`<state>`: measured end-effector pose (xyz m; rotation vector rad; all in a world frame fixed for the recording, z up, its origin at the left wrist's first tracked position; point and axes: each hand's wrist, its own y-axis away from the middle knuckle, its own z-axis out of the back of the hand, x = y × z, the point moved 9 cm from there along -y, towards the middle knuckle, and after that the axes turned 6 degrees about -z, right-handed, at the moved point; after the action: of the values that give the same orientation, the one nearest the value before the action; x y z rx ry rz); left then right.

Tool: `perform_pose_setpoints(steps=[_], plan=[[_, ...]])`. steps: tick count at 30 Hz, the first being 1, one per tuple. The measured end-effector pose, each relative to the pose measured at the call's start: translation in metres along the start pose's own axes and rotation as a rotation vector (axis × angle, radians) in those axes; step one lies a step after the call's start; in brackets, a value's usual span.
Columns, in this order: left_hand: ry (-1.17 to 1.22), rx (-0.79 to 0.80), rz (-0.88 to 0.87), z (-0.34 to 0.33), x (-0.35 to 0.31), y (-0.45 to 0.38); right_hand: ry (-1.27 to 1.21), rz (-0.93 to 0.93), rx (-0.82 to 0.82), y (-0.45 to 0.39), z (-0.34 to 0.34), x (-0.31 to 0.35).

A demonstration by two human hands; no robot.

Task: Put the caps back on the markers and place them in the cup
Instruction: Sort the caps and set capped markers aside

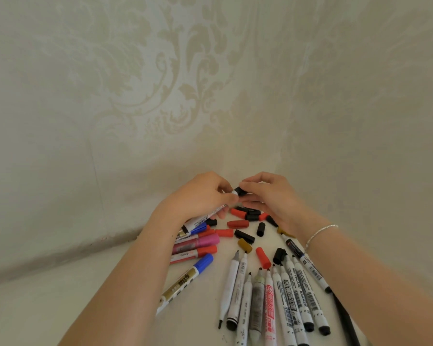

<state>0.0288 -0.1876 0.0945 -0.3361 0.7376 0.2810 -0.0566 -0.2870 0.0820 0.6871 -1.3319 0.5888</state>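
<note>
- The person's left hand point(200, 196) grips a white marker point(205, 217) by its barrel, fingers curled round it, its tip end raised toward the middle of the view.
- The right hand point(268, 196) pinches a black cap point(239, 191) between thumb and fingers, right at the marker's tip; the cap looks partly on, though whether it is fully seated cannot be told.
- The step in hand is judged to be capping this one marker.
- Below the hands, loose caps point(245, 218) in red, black and ochre lie scattered on the white worktop point(98, 303).
- To the left a cluster of capped markers point(198, 245) lies together; nearer the camera a fan of uncapped markers point(273, 295) lies with tips pointing away.
- No cup shows anywhere in view, so where the finished marker should go cannot be told.
- The next move likely calls for pressing the cap straight along the barrel until it sits home, then finding the cup outside the view.
- Most of the task appears still to do, given how many markers lie uncapped.
</note>
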Motion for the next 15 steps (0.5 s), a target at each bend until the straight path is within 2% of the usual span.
perform_pose_setpoints(steps=[4,7,9,15], plan=[[-0.071,0.027,0.01,0.0,0.007,-0.002,0.154,0.001,0.021,-0.003,-0.011,-0.002],[-0.184,0.201,0.129,-0.013,0.026,0.0,0.36,-0.018,0.032,-0.008,-0.02,-0.014],[-0.26,0.307,0.24,-0.018,0.042,0.006,0.402,-0.011,-0.01,-0.013,-0.017,-0.023],[-0.393,0.448,0.412,-0.029,0.074,0.015,0.577,-0.099,-0.07,-0.021,0.004,-0.052]])
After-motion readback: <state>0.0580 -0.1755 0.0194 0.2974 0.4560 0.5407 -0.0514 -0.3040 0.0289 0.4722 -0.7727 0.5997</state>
